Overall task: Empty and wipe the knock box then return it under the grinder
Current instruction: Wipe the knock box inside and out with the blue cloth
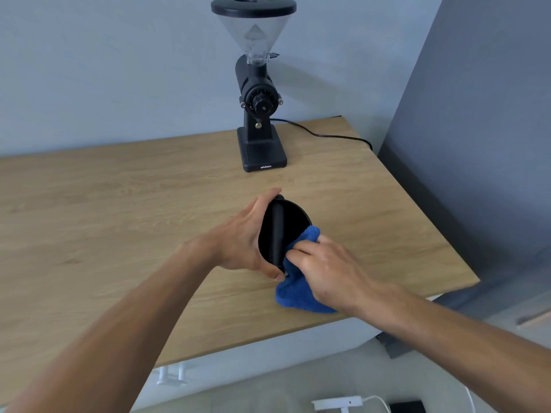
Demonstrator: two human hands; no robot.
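Observation:
A round black knock box (290,222) with a bar across its mouth is tipped toward me above the wooden table (119,219). My left hand (244,236) grips its left side and rim. My right hand (325,266) presses a blue cloth (298,290) against the box's lower right rim and inner wall; part of the cloth hangs down onto the table. The black grinder (261,114) with a clear hopper stands at the back of the table, about a hand's length beyond the box.
The grinder's black cord (328,135) runs right along the table's back edge. The table's right edge (432,210) meets a grey wall panel. On the floor below lie a white power strip (340,403) and a cable.

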